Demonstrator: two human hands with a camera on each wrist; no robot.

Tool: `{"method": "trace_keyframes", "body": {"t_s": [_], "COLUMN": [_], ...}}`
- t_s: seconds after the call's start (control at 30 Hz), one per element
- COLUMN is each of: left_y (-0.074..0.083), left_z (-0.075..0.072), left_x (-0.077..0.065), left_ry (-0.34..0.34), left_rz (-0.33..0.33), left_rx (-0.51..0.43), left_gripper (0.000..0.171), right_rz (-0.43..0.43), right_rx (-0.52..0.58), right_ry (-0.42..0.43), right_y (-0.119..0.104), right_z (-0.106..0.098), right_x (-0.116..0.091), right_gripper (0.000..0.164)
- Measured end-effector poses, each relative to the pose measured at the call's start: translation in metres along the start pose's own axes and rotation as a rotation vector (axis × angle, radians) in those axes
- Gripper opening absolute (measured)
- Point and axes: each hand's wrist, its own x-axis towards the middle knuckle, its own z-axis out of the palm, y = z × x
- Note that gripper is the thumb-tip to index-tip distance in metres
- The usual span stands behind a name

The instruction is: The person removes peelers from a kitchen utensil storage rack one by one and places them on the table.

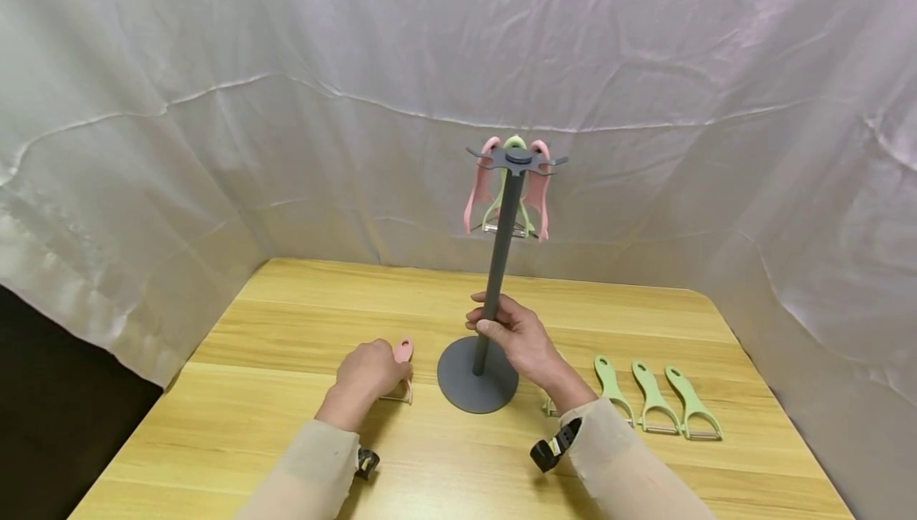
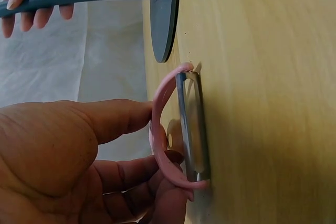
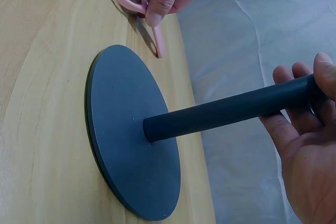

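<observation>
Left grip (image 1: 371,373) pinching pink peeler (image 1: 404,353) left of stand (image 1: 505,241), nearer left edge of desk (image 1: 286,321). Right grip (image 1: 521,338) curled round pole (image 3: 226,111). Blade (image 2: 185,121) kinda close to left fingers (image 2: 126,174): sloppy pinch could nick one. Hung peelers (image 1: 537,185) probably make stand top-heavy, so hard tug might tip it.

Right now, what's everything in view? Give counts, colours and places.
Table: one, yellowish, lower centre
Cloth: count unclear, pale grey, behind and beside table
Stand: one, dark grey, on table
Hanging peelers: three, two pink, one green, top of stand
Loose pink peeler: one, pink, left of stand
Loose green peelers: four, green, right side of table, one partly hidden
Wrist cameras: two, black, one per wrist
Sleeves: two, beige, on forearms
Left hand: one, bare, gripping loose pink peeler
Right hand: one, bare, gripping stand
</observation>
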Motion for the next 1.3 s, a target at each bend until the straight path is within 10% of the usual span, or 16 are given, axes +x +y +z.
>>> {"method": "trace_keyframes", "body": {"t_s": [1.3], "left_y": [-0.0029], "left_z": [-0.0013], "left_x": [-0.0062], "left_ry": [0.043], "left_rz": [0.012], "left_rx": [-0.002], "left_gripper": [0.038], "right_rz": [-0.006], "right_rx": [-0.011], "right_ry": [0.001], "right_y": [-0.0007], "right_z": [-0.0001], "right_x": [-0.0004], "right_gripper": [0.037]}}
